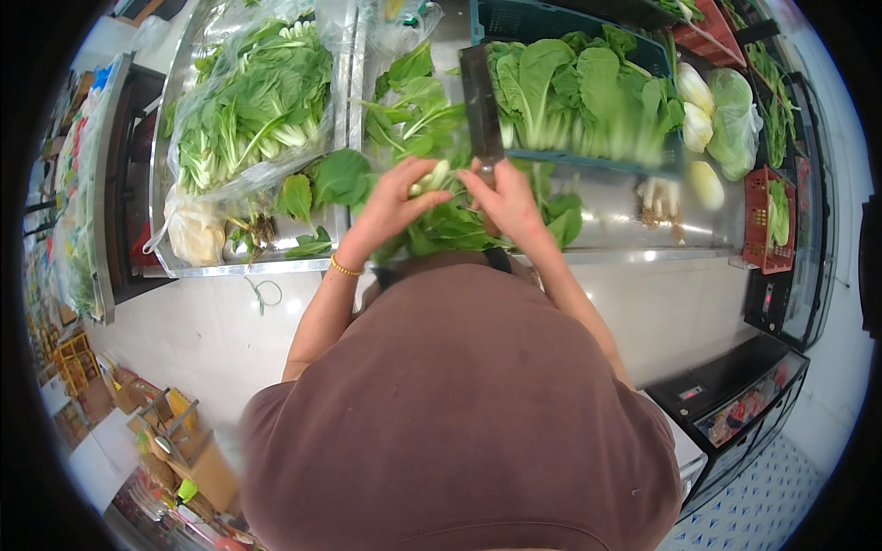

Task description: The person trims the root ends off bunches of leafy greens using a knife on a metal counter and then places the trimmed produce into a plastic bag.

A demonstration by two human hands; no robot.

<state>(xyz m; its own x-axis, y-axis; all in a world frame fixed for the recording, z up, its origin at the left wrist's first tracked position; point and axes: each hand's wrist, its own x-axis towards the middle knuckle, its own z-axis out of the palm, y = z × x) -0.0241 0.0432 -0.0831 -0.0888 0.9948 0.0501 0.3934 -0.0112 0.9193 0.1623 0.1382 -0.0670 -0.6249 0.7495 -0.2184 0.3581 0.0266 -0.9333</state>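
Note:
My left hand (pixel 406 196) is closed around the pale stem end of a leafy green vegetable (pixel 433 178), whose leaves partly hide among others below it. Close beside it, my right hand (pixel 506 200) grips the handle of a cleaver (pixel 482 103), its dark broad blade pointing up and away from me. The fingertips of both hands nearly meet. Loose leafy greens (pixel 420 103) lie on the metal counter beyond my hands, with more leaves under and around my wrists. A green plastic crate (pixel 592 160) of upright leafy greens stands right of the blade.
At left, a large heap of leafy greens (pixel 262 103) lies in clear plastic, near a knotted bag (pixel 196 231). Cut root ends (pixel 660 196), napa cabbages (pixel 706 186) and a red basket (pixel 765 248) are at right. The counter's metal front edge (pixel 641 256) runs before me.

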